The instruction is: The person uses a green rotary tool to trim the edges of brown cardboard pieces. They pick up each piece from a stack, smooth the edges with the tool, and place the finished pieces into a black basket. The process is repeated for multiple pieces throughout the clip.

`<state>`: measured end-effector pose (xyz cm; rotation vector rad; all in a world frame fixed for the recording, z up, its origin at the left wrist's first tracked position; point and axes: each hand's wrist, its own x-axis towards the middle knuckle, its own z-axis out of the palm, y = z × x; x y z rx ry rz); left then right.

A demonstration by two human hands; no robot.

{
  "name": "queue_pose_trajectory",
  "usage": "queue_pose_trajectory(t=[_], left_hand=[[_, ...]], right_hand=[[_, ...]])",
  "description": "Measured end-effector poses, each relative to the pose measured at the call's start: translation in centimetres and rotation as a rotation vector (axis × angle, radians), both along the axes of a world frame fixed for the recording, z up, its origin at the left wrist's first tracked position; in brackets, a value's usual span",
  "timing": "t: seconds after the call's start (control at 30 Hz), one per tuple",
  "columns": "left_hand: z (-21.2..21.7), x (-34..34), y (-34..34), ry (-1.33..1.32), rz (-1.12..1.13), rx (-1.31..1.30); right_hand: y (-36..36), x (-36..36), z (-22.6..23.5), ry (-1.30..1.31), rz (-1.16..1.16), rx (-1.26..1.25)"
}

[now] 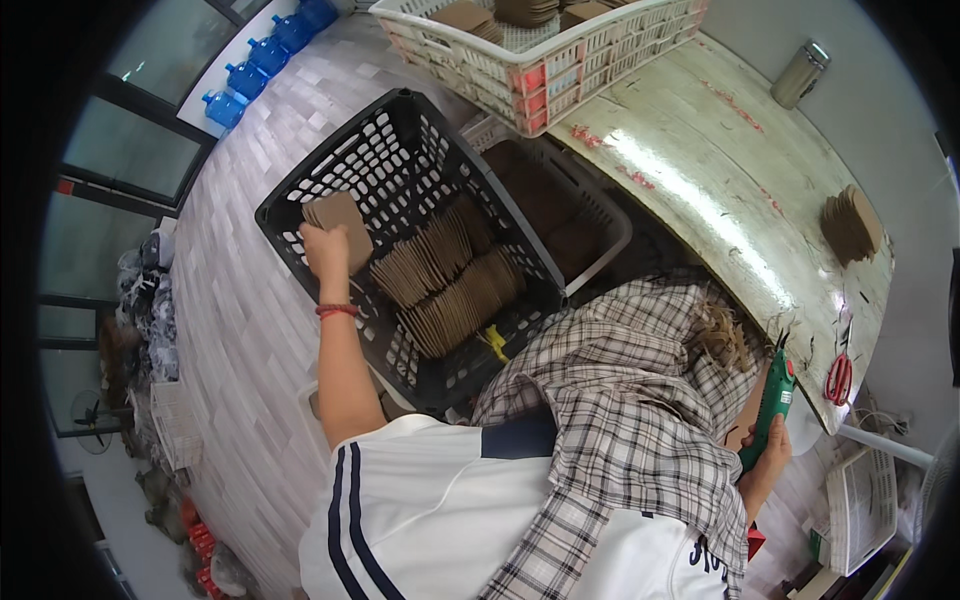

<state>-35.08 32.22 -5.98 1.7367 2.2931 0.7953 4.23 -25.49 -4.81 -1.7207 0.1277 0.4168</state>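
Note:
My left hand [325, 250] reaches into a black plastic crate [300, 185] on the floor and grips a small stack of brown cardboard pieces [343, 215] at the crate's left wall. More rows of brown cardboard pieces [450, 280] stand on edge in the crate's middle. My right hand [768, 455] is low at the right, below the table edge, closed around a green hand tool [772, 405]. A plaid cloth [620, 400] lies over my lap between the two arms.
A worn white table [700, 170] curves along the right, bearing a white crate [545, 75] of cardboard pieces, a loose cardboard stack [850, 225], red scissors [838, 378] and a metal can [800, 72]. A grey crate [590, 215] sits under the table. Blue water jugs [265, 55] stand far left.

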Motion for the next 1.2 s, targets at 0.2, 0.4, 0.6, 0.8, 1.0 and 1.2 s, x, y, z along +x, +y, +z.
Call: queue_pose_trajectory(t=[0.2, 0.4, 0.6, 0.8, 1.0, 1.2], left_hand=[[-4.0, 1.2, -4.9, 0.517, -0.053, -0.162], [-6.4, 2.6, -6.4, 0.491, 0.049, -0.23], [-9.6, 3.2, -6.9, 0.316, 0.1, -0.237], [-13.4, 2.1, -6.9, 0.117, 0.108, -0.08], [-12.2, 3.0, -7.7, 0.287, -0.117, 0.14], [-14.4, -0.2, -6.2, 0.426, -0.38, -0.036]], right_hand=[[0.1, -0.4, 0.4, 0.001, 0.0, -0.013], [-0.4, 0.2, -0.1, 0.027, -0.007, -0.017], [-0.5, 0.4, -0.3, 0.081, -0.023, -0.022], [-0.1, 0.8, -1.0, 0.083, 0.047, -0.033], [0.1, 0.5, -1.0, 0.081, 0.03, -0.02], [0.6, 0.6, -0.7, 0.098, 0.019, -0.008]])
